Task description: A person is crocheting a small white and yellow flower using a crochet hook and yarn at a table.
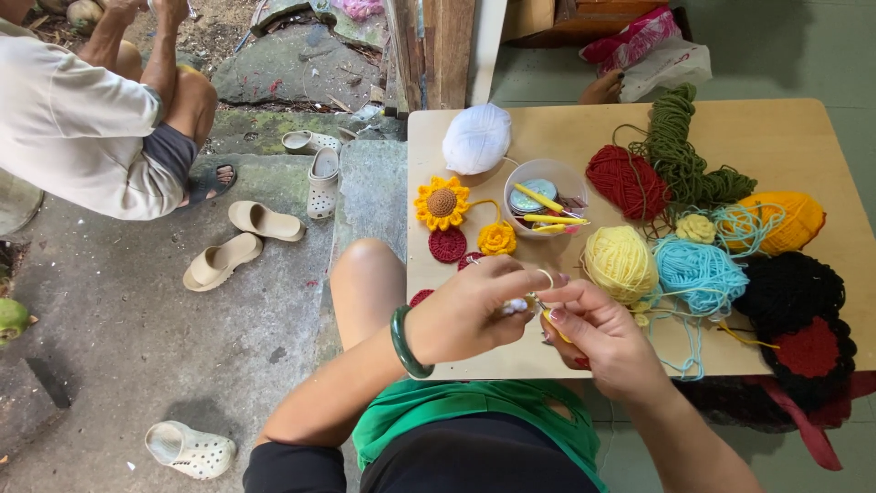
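Yarn, a yellow strand, sits pinched between our two hands just above the near edge of the worktop. Our left hand, with a green bangle at the wrist, is closed narrow, thumb and fingers gripping a small piece we cannot make out. Our right hand is likewise curled tight on what looks like a slim hook, mostly hidden. To work this stitch well, we judge that the strand should stay lightly taut, the hands close together, and the wrists low over the worktop. Beyond the hands lie a pale yellow ball and a blue ball; a clear tub of tools, a crocheted sunflower and a white ball rest farther off. Another person sits apart at upper left.
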